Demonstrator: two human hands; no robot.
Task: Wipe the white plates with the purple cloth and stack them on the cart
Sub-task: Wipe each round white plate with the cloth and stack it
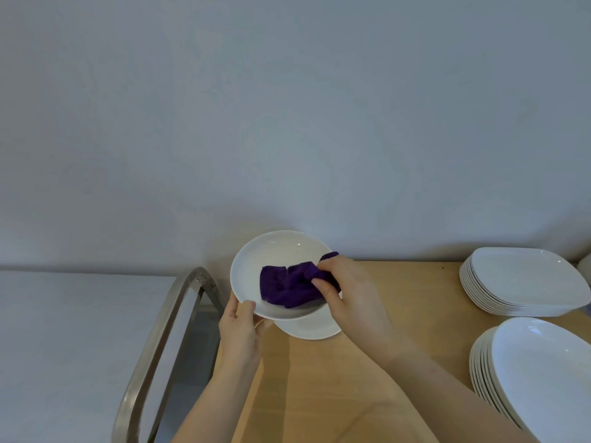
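Note:
A round white plate (275,257) is held tilted above the wooden table. My left hand (241,330) grips its near left rim, thumb on top. My right hand (348,298) grips a bunched purple cloth (286,287) and presses it onto the plate's inner surface. Directly under the held plate another white plate (311,329) lies on the table, only its near edge showing. The metal cart (166,330) stands to the left, its curved handle beside the held plate.
A stack of several squarish white plates (524,282) sits at the back right of the wooden table (415,298). A second stack of round white plates (537,372) sits at the near right. A plain wall rises behind.

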